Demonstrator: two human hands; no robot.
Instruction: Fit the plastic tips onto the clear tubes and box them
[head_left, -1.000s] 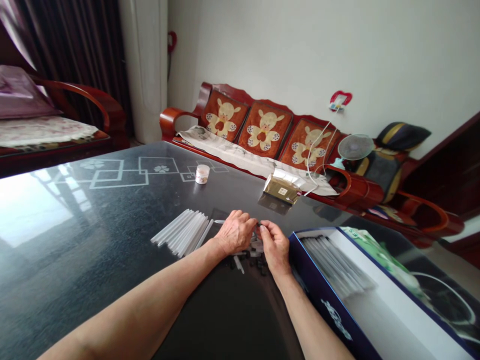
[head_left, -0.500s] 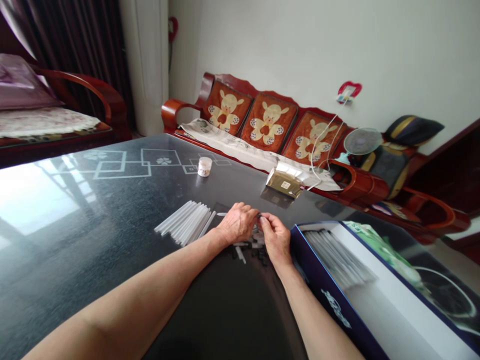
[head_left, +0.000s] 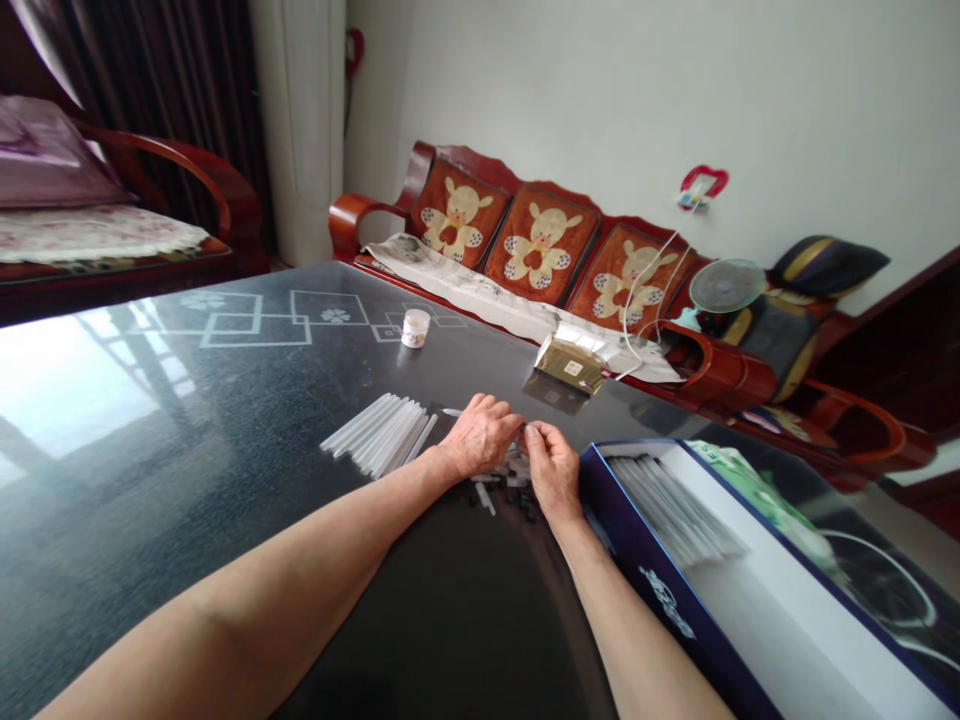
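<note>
My left hand [head_left: 484, 437] is closed, its fingers curled toward the fingertips of my right hand [head_left: 553, 468]. My right thumb and fingers pinch a small dark piece, mostly hidden where the two hands meet. The pale tip of a translucent tube [head_left: 451, 411] shows behind my left hand; I cannot tell whether that hand holds it. Beside my left wrist lies a row of white translucent tubes [head_left: 379, 432]. Under and between my hands are scattered small black and whitish pieces [head_left: 517, 482] on the dark glossy table [head_left: 247, 400].
Right of my right arm stands an open blue box [head_left: 637, 540] with dark-ended translucent tubes [head_left: 679, 510] inside. A green package [head_left: 757, 490] lies beyond it. Farther back on the table are a small white tub [head_left: 415, 329] and a tissue pack [head_left: 571, 365]. Behind is a wooden sofa [head_left: 424, 165].
The view has shifted slightly. My hands stay together over the small pieces, with a small change in how the fingers sit. The tubes and box have not moved on the table.
</note>
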